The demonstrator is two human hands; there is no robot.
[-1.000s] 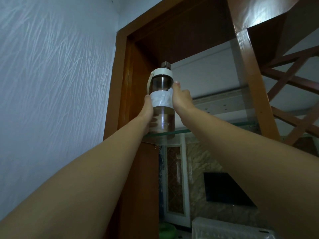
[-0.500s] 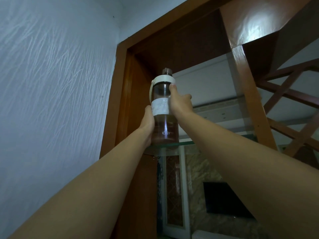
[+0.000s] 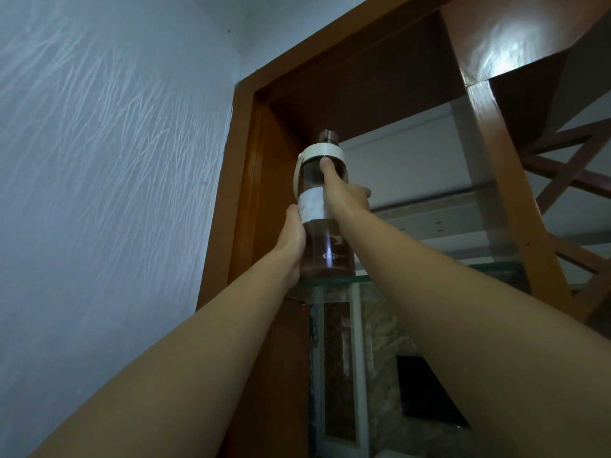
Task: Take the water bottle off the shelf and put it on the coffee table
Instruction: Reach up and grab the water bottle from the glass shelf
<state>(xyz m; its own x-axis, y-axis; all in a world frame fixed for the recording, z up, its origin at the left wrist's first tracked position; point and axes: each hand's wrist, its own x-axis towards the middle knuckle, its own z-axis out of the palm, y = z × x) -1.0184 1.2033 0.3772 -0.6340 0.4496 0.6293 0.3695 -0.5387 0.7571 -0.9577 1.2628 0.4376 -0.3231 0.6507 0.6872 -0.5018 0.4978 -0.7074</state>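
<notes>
You had the tall brown-tinted clear water bottle with the cream cap band (image 3: 325,226) upright at the glass shelf's (image 3: 413,279) edge, at twelve o'clock overhead. Your left hand (image 3: 292,239) clamped its lower side, your right hand (image 3: 342,193) the upper body. It looked rigid, smooth, probably heavy (seemingly full), so gripping around the white label seemed safest.
</notes>
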